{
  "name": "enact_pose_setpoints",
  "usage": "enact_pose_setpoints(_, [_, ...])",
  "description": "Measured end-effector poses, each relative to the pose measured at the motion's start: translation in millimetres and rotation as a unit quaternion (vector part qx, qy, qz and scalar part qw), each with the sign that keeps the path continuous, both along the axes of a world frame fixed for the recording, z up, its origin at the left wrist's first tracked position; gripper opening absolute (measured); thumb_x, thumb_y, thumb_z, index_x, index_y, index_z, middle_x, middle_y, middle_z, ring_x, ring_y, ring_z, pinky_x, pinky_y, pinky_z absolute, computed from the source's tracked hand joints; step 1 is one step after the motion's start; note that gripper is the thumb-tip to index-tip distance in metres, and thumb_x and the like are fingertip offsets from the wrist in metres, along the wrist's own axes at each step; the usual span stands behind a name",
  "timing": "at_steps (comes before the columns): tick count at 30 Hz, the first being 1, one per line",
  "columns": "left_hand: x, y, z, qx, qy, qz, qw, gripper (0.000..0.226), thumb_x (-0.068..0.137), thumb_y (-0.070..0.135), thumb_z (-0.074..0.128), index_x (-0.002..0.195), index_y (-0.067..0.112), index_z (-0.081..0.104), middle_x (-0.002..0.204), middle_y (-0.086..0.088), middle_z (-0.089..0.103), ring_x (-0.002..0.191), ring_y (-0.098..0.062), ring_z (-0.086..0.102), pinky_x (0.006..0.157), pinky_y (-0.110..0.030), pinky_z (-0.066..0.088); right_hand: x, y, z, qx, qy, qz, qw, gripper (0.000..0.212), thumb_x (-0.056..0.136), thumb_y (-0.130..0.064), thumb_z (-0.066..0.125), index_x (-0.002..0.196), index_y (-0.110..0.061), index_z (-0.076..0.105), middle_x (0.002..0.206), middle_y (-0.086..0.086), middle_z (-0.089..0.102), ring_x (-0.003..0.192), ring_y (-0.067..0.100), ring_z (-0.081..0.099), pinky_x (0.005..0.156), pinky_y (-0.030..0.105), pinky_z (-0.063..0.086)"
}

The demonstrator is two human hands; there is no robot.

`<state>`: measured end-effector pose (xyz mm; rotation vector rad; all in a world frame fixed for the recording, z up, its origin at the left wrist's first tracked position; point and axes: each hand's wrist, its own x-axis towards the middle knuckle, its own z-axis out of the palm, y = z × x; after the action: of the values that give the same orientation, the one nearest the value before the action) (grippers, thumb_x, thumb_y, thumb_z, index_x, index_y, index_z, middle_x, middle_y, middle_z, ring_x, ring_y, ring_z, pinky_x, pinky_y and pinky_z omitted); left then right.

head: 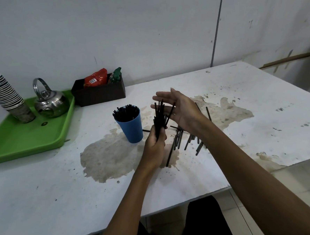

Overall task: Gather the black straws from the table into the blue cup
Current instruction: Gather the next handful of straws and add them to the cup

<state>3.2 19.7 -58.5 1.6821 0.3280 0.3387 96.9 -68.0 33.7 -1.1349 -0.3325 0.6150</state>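
The stained white table [240, 97] carried a blue cup [131, 128] of straws; loose black straws [179, 141] beside it; a green tray [32, 137]; a dark box [98, 93].

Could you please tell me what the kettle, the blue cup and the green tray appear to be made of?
The kettle looks like polished metal, probably stainless steel: it mirrors the green around it. The blue cup seems matte plastic, evenly coloured with no glare. The green tray appears to be smooth moulded plastic with a soft sheen on its rounded rim.
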Motion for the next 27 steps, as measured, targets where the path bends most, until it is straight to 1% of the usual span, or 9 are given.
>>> enact_pose_setpoints(4, [-1, 2, 1, 0.019, 0.0, -0.008, 1.0, 0.032, 0.097, 0.053, 0.04, 0.109, 0.026, 0.051, 0.063, 0.018, 0.045, 0.062, -0.002, 0.045, 0.061, -0.019, 0.039, -1, 0, -1, -0.013, 0.007, 0.025, 1.0, 0.046, 0.106, -0.031, 0.031, 0.126, -0.002, 0.059, 0.121, 0.016, 0.069, 0.112, 0.028, 0.067, 0.098, 0.039, 0.051])
enact_pose_setpoints(8, [0, 4, 1, 0.027, -0.01, -0.016, 0.999, 0.041, 0.094, 0.055, 0.045, 0.115, 0.02, 0.053, 0.069, -0.005, 0.048, 0.059, -0.016, 0.05, 0.06, -0.036, 0.045, 1, 5, -3, -0.082, -0.053, 0.04, 0.994, 0.043, 0.106, -0.03, 0.031, 0.119, -0.007, 0.064, 0.113, 0.01, 0.073, 0.112, 0.019, 0.067, 0.103, 0.037, 0.048])
enact_pose_setpoints(11, [0, 5, 1, 0.03, -0.032, -0.013, 0.999, 0.019, 0.096, 0.047, 0.051, 0.098, 0.028, 0.052, 0.059, 0.013, 0.044, 0.053, -0.005, 0.041, 0.054, -0.025, 0.036, 2, 9, -1, -0.18, -0.139, 0.069, 0.971, 0.042, 0.106, -0.037, 0.032, 0.115, -0.016, 0.067, 0.113, -0.001, 0.074, 0.115, 0.009, 0.064, 0.11, 0.035, 0.041])
enact_pose_setpoints(15, [2, 7, 2, 0.032, -0.034, 0.019, 0.999, 0.013, 0.093, 0.043, 0.06, 0.094, 0.03, 0.057, 0.063, 0.013, 0.048, 0.058, -0.006, 0.045, 0.06, -0.025, 0.039, 2, 13, 0, -0.249, -0.221, 0.078, 0.94, 0.036, 0.103, -0.038, 0.038, 0.104, -0.027, 0.072, 0.118, -0.008, 0.071, 0.117, 0.009, 0.061, 0.113, 0.037, 0.037])
enact_pose_setpoints(19, [2, 7, 6, 0.004, -0.036, 0.048, 0.998, 0.009, 0.095, 0.037, 0.059, 0.102, 0.042, 0.059, 0.054, 0.017, 0.052, 0.054, -0.004, 0.046, 0.056, -0.024, 0.039, -1, 16, 0, -0.203, -0.171, 0.099, 0.959, 0.03, 0.103, -0.02, 0.043, 0.123, -0.01, 0.063, 0.119, 0.006, 0.071, 0.109, 0.019, 0.068, 0.095, 0.03, 0.053])
enact_pose_setpoints(22, [1, 7, 7, -0.019, -0.032, 0.057, 0.998, 0.021, 0.094, 0.035, 0.062, 0.114, 0.04, 0.061, 0.071, -0.009, 0.056, 0.059, -0.016, 0.053, 0.056, -0.033, 0.046, -6, 16, 0, -0.182, -0.145, 0.108, 0.967, 0.03, 0.102, -0.011, 0.042, 0.127, -0.007, 0.058, 0.115, 0.009, 0.072, 0.108, 0.021, 0.069, 0.081, 0.024, 0.053])
enact_pose_setpoints(23, [0, 8, 7, -0.025, -0.032, 0.057, 0.998, 0.024, 0.093, 0.035, 0.063, 0.117, 0.037, 0.061, 0.074, -0.012, 0.054, 0.057, -0.013, 0.052, 0.054, -0.029, 0.045, -6, 16, 0, -0.182, -0.143, 0.105, 0.967, 0.03, 0.101, -0.01, 0.043, 0.127, -0.008, 0.058, 0.113, 0.008, 0.073, 0.109, 0.022, 0.068, 0.08, 0.024, 0.052])
enact_pose_setpoints(25, [-2, 7, 8, -0.029, -0.024, 0.058, 0.998, 0.027, 0.094, 0.034, 0.062, 0.121, 0.033, 0.061, 0.055, 0.001, 0.047, 0.053, -0.004, 0.047, 0.05, -0.019, 0.038, -4, 17, 0, -0.185, -0.142, 0.097, 0.968, 0.03, 0.098, -0.01, 0.046, 0.126, -0.012, 0.058, 0.111, 0.006, 0.074, 0.114, 0.024, 0.065, 0.084, 0.029, 0.052])
enact_pose_setpoints(27, [-2, 7, 7, -0.025, -0.013, 0.061, 0.998, 0.029, 0.095, 0.035, 0.06, 0.123, 0.031, 0.062, 0.048, 0.015, 0.047, 0.049, -0.003, 0.044, 0.048, -0.016, 0.036, -2, 18, -1, -0.194, -0.147, 0.089, 0.966, 0.028, 0.093, -0.017, 0.054, 0.12, -0.017, 0.062, 0.114, 0.005, 0.073, 0.116, 0.024, 0.064, 0.098, 0.039, 0.051])
